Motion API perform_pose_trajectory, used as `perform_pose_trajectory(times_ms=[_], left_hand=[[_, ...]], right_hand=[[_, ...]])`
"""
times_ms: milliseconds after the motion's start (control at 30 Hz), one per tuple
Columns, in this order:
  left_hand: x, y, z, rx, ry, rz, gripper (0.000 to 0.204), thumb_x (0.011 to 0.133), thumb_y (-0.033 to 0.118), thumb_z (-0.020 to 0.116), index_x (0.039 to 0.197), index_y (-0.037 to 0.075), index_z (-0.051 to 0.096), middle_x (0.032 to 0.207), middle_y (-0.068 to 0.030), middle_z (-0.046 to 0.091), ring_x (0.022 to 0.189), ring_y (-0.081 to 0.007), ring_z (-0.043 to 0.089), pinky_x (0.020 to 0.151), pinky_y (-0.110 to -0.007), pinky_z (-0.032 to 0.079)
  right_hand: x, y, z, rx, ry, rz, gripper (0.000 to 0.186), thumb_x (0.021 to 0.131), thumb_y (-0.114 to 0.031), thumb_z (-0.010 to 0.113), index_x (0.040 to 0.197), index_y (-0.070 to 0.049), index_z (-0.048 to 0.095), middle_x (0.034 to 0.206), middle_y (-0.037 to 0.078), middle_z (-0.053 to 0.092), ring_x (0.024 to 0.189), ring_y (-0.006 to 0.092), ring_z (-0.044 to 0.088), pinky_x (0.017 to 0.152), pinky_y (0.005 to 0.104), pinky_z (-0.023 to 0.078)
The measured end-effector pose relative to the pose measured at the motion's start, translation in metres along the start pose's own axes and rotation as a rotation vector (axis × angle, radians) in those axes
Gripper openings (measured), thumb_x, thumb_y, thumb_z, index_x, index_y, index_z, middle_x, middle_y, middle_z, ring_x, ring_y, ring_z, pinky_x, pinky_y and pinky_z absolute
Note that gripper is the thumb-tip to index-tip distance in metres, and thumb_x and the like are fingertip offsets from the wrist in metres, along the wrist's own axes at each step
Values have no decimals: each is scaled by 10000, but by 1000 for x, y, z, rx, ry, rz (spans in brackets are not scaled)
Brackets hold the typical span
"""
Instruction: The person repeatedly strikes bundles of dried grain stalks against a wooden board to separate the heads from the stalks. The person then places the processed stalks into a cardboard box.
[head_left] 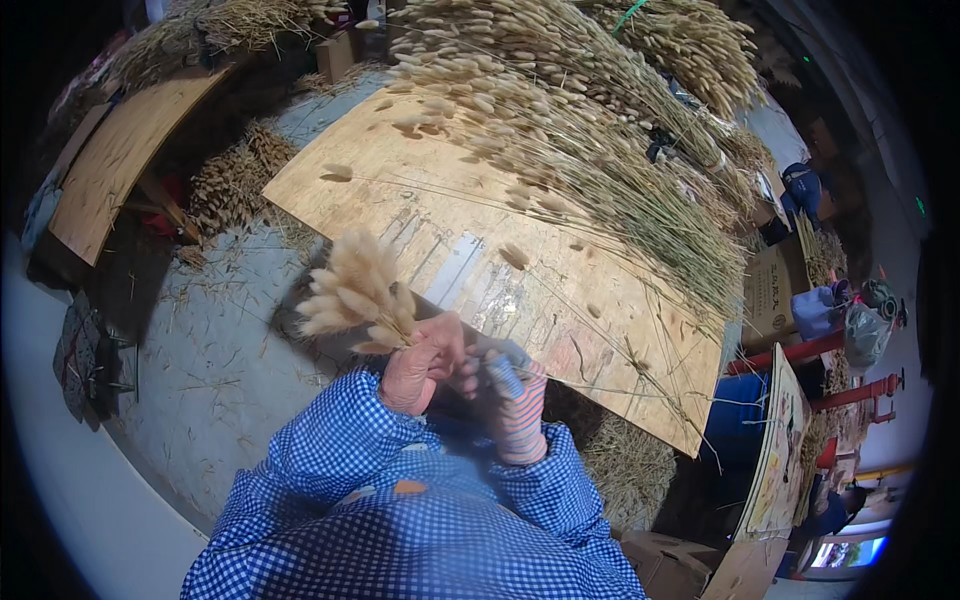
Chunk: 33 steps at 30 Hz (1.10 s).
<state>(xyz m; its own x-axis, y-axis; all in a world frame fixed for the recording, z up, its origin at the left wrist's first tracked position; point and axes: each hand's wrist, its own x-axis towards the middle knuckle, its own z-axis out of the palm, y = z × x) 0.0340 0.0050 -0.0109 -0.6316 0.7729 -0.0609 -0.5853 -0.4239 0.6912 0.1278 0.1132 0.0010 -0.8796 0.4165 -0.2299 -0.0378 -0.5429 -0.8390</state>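
My left hand (428, 358), bare, is closed round a small bunch of dried bunny tail grass (352, 290). The fluffy cream heads fan out to the upper left of that hand. Close beside it, my right hand (515, 395) wears a striped fabric glove and has its fingers curled in at the stem side of the bunch. Its fingertips are smeared by motion. Thin stems (600, 387) stick out to the right of the glove. Both hands are just off the near edge of a wooden board table (440, 250).
A big heap of bunny tail grass (540, 110) covers the far side of the table. A few loose heads (514, 256) lie on the board. Another wooden board (130, 150) stands at the left. Cut straw (625, 465) lies below the table, and a cardboard box (775, 290) stands right.
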Motion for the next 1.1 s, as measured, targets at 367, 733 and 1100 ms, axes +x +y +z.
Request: perform_pose_trajectory(times_ms=[367,733,1100], left_hand=[[6,7,-10,-26,121,98,647,984,537,287,513,94,310,680,9,296,534,-74,265,428,-202,192],[19,10,-11,-129,255,156,609,991,537,255,549,119,266,690,-9,344,541,-76,295,441,-224,253],[25,5,-17,-137,210,28,552,998,511,268,593,136,286,587,19,302,443,-51,211,384,-185,176]], right_hand=[[-25,0,-85,397,138,-117,224,915,-213,588,1035,-25,564,728,35,587,544,121,549,448,244,445],[-136,-17,-226,603,937,-438,181,934,-263,552,929,-87,594,731,-7,584,581,90,521,451,238,410],[-55,-67,-131,-1324,508,-705,292,810,-70,628,1095,-7,615,998,161,664,914,266,656,795,318,512]])
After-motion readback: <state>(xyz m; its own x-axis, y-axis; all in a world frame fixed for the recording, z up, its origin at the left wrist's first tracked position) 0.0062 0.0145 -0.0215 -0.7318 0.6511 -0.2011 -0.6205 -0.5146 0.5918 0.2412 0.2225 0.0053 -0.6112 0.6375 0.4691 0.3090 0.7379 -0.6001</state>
